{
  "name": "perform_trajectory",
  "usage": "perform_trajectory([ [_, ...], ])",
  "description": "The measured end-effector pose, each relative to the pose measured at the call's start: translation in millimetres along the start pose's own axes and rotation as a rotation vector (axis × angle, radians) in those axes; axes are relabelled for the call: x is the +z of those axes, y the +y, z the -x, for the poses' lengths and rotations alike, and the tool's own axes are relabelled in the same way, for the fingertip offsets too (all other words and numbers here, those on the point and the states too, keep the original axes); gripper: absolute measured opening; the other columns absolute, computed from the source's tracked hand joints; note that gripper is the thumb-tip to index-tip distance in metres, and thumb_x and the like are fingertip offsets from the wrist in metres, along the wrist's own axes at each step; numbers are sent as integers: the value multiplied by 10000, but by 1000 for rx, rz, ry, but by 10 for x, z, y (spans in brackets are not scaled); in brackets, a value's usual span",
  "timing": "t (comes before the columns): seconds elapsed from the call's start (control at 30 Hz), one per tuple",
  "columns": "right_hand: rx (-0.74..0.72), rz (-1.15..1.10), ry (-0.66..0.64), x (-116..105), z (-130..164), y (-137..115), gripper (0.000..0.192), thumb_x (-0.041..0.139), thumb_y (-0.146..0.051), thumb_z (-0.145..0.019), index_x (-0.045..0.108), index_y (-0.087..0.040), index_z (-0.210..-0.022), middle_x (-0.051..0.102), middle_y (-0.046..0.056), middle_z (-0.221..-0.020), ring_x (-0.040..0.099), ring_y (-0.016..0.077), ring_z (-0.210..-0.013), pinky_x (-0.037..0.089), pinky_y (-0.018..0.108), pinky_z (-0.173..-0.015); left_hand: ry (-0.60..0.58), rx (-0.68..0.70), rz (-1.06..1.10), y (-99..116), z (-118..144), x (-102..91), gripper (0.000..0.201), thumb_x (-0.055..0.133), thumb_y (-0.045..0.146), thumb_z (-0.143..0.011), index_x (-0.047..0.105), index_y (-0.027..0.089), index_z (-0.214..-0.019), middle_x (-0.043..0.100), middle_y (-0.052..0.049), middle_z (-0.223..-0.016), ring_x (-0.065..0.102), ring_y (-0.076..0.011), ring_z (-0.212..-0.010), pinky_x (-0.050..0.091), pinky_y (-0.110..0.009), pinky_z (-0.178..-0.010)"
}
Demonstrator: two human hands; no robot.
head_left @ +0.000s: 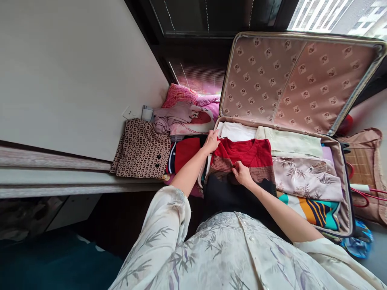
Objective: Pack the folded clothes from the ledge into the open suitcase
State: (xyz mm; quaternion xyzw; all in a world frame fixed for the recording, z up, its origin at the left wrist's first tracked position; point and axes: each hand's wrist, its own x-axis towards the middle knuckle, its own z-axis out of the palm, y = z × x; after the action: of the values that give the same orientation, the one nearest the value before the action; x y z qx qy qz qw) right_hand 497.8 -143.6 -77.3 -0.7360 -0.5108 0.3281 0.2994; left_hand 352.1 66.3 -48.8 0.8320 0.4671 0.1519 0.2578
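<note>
A knitted sweater [246,155] in red, brown and black bands lies spread over the left part of the open suitcase [347,193], its dark lower part hanging toward my body. My left hand [212,141] is closed at the sweater's upper left edge, by the suitcase rim. Lower down, my right hand [242,172] pinches the knit near the brown band. To the right in the suitcase lie folded clothes: a pale green garment [290,141], a pinkish bamboo-print garment [305,177] and a colourful striped piece [314,209]. White cloth [237,131] shows behind the sweater.
The suitcase lid [290,80] stands raised against the window. Left of the suitcase are a folded brown patterned garment [143,149], a red garment [187,154] and pink bedding [181,94]. A white wall panel [75,72] borders the left. A brown bag [367,169] sits at the right.
</note>
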Motion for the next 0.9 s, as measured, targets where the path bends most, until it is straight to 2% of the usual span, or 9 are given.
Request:
perform_trajectory([
  [0.1, -30, -42, 16, -209, -1, 37, 249, 549, -378, -816, 583, -230, -1012, 670, 34, -757, 612, 203, -665, 500, 340, -722, -72, -74, 4, 56, -134, 10, 547, 757, 26, -761, 629, 83, -1290, 649, -173, -1218, 645, -270, -1125, 497, -373, -1047],
  [0.2, -25, -45, 80, -533, 10, 145, 336, 546, -391, -818, 604, -210, -1094, 697, 57, -810, 630, 205, -689, 516, 354, -728, -61, -113, 1, 129, -208, 1, 337, 681, -22, -768, 699, 114, -1076, 680, -132, -1093, 670, -248, -1007, 528, -362, -970],
  [0.3, 10, 13, 169, -930, 134, 313, 365, 535, -391, -826, 607, -197, -1126, 705, 76, -836, 636, 213, -696, 532, 375, -733, 62, -91, -8, 217, -155, -80, 392, 688, 33, -807, 671, 160, -1178, 629, -147, -1236, 627, -293, -1125, 502, -433, -1032],
  [0.4, -21, 109, 193, -1302, 515, 485, 368, 528, -420, -881, 614, -191, -1157, 703, 102, -903, 649, 223, -725, 552, 394, -748, 166, 56, -59, 297, 238, -216, 573, 778, 140, -804, 597, 158, -1348, 515, -192, -1430, 495, -380, -1317, 414, -532, -1128],
  [0.5, -150, 220, 64, -1535, 1084, 631, 337, 550, -445, -939, 642, -236, -1187, 699, 122, -1064, 684, 249, -914, 569, 402, -850, -10, 260, -62, 312, 1033, -305, 423, 703, 270, -917, 623, 192, -1324, 519, -160, -1443, 481, -342, -1334, 400, -517, -1152],
  [0.6, -222, 299, -3, -1586, 1498, 763, 339, 594, -449, -931, 661, -272, -1212, 680, 135, -1211, 640, 293, -1152, 533, 453, -1000, -220, 285, -27, 230, 1861, -257, 298, 663, 295, -948, 671, 252, -1243, 610, -110, -1326, 549, -290, -1257, 462, -482, -1107],
  [0.67, -164, 291, 55, -1539, 1550, 831, 365, 599, -470, -918, 657, -264, -1214, 689, 139, -1194, 644, 305, -1126, 530, 478, -991, -247, 211, -25, 154, 2184, -159, 350, 706, 292, -913, 667, 257, -1258, 624, -110, -1312, 567, -296, -1242, 482, -488, -1092],
  [0.83, 140, 144, 54, -1287, 1234, 825, 447, 642, -568, -850, 641, -222, -1133, 699, 61, -815, 655, 241, -726, 531, 380, -713, -186, -16, -112, 107, 2199, 36, 617, 791, 349, -836, 568, 201, -1392, 596, -140, -1304, 612, -322, -1183, 507, -506, -1054],
  [0.9, 192, 138, 40, -1167, 1184, 783, 468, 683, -536, -797, 629, -214, -1132, 668, 32, -749, 633, 232, -683, 503, 361, -672, -151, -80, -136, 129, 2178, 43, 693, 816, 379, -810, 539, 182, -1414, 598, -156, -1290, 634, -335, -1160, 525, -506, -1026],
])
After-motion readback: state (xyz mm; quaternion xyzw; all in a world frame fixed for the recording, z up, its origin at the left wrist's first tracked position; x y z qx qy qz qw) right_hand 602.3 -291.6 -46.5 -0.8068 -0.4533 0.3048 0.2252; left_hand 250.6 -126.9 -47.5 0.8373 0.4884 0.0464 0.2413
